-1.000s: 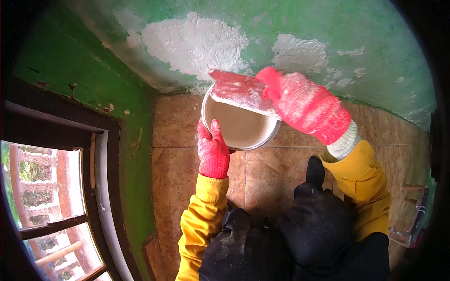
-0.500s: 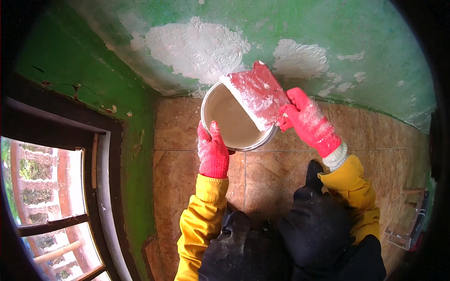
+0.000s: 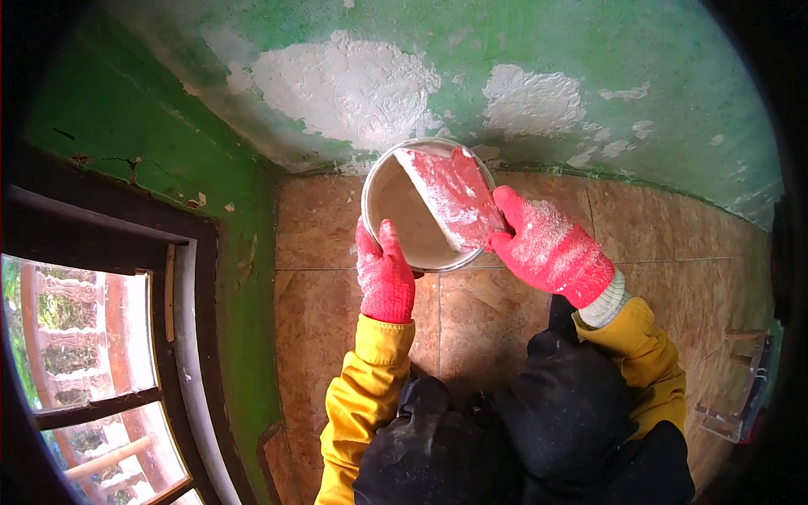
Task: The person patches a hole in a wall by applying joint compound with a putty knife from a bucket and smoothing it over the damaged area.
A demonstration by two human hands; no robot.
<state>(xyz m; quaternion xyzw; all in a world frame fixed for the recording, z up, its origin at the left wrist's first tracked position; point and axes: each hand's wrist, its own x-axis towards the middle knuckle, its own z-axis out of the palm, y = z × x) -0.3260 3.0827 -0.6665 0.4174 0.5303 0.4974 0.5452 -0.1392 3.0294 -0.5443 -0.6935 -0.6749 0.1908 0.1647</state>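
My left hand (image 3: 385, 278), in a red glove dusted white, grips the near left rim of a round white bucket (image 3: 368, 206). Pale, creamy filler (image 3: 410, 220) coats the inside of the bucket. In my right hand (image 3: 551, 244), also red-gloved, is a wide red putty knife (image 3: 459, 195) smeared with white. Its blade lies over the right half of the bucket's mouth, the long white-edged side slanting across the opening. Whether the blade touches the filler I cannot tell. My right fingers close round the blade's right end; the handle is hidden by the glove.
Ahead rises a green wall (image 3: 454, 50) with a large white patch (image 3: 341, 88) and a smaller one (image 3: 532, 101). A dark-framed window (image 3: 93, 328) stands on the left. Brown tiles (image 3: 488, 324) cover the floor. A framed object (image 3: 741, 387) lies at the far right.
The putty knife has come down and lies flatter over the bucket's mouth. My right hand has turned and moved slightly left. My left hand keeps its grip on the bucket.
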